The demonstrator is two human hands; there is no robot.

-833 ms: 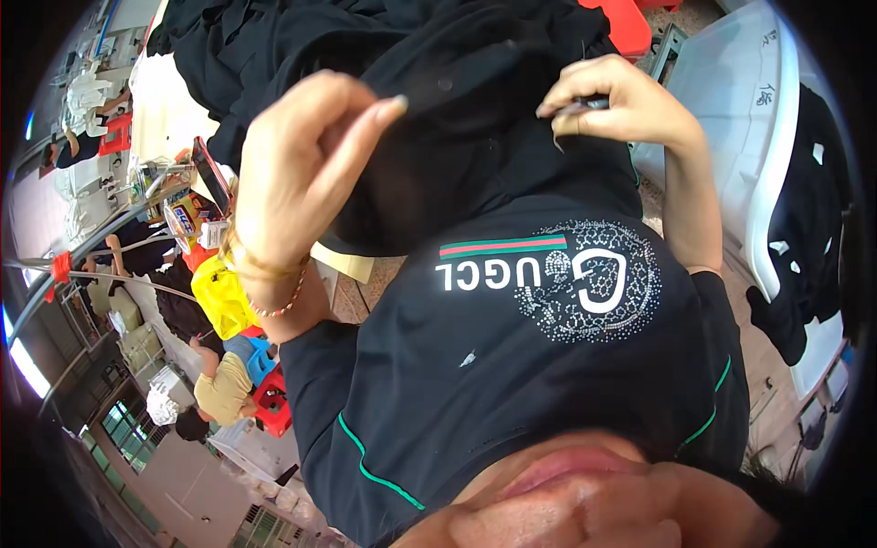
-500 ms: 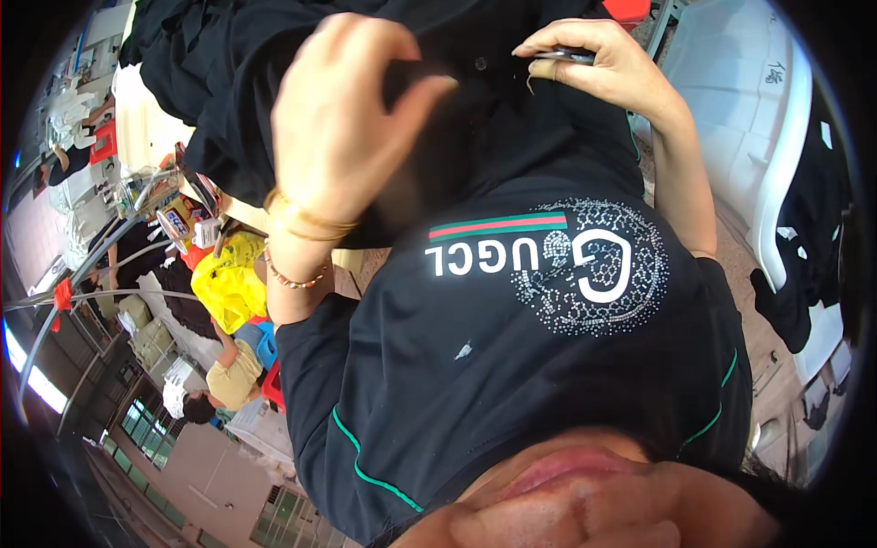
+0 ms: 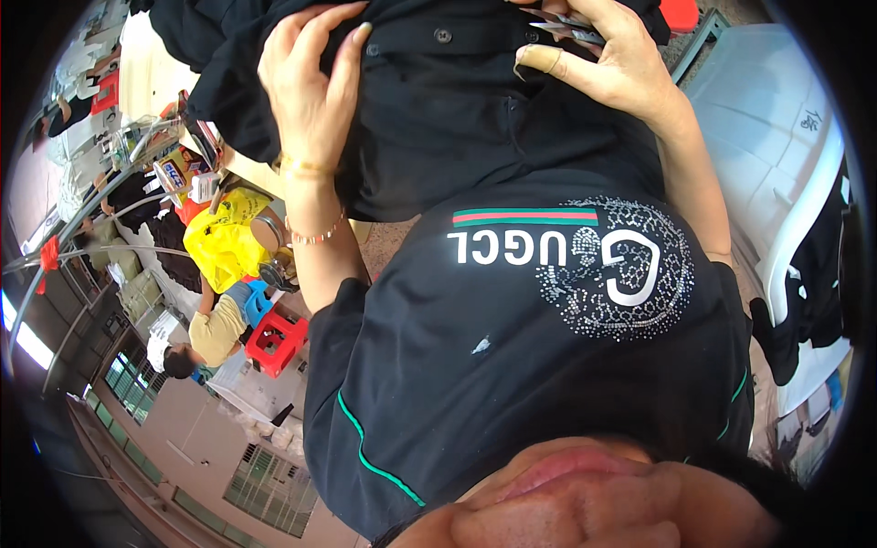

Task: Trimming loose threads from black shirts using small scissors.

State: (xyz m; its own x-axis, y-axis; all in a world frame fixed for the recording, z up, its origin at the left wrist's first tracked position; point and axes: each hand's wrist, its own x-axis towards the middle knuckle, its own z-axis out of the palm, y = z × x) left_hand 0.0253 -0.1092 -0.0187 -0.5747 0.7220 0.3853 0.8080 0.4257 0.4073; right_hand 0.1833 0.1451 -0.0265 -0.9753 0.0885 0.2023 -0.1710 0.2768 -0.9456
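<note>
A black garment (image 3: 429, 119) with a buttoned placket lies over my lap at the top of the head view. My left hand (image 3: 315, 87) is at the left of the placket, thumb and fingers closing on the cloth near a dark button (image 3: 443, 36). On the right, my right hand (image 3: 621, 68) holds small metal thread snips (image 3: 566, 32), their blades parted and pointing left over the placket. A tan wrap covers the right thumb, with a loose strand hanging from it. Some fingertips of both hands are hidden by the upper edge or the cloth.
At the left are a yellow plastic bag (image 3: 219, 251), a small cluttered rack and a red stool (image 3: 274, 340). A seated person (image 3: 217, 333) is farther back. A large pale plastic tub (image 3: 749, 119) stands at my right, with dark cloth beyond it.
My left hand, raised and blurred before, has come down onto the garment. The right hand has moved slightly up and right, and the snips' blades now show apart. The placket lies more in view.
</note>
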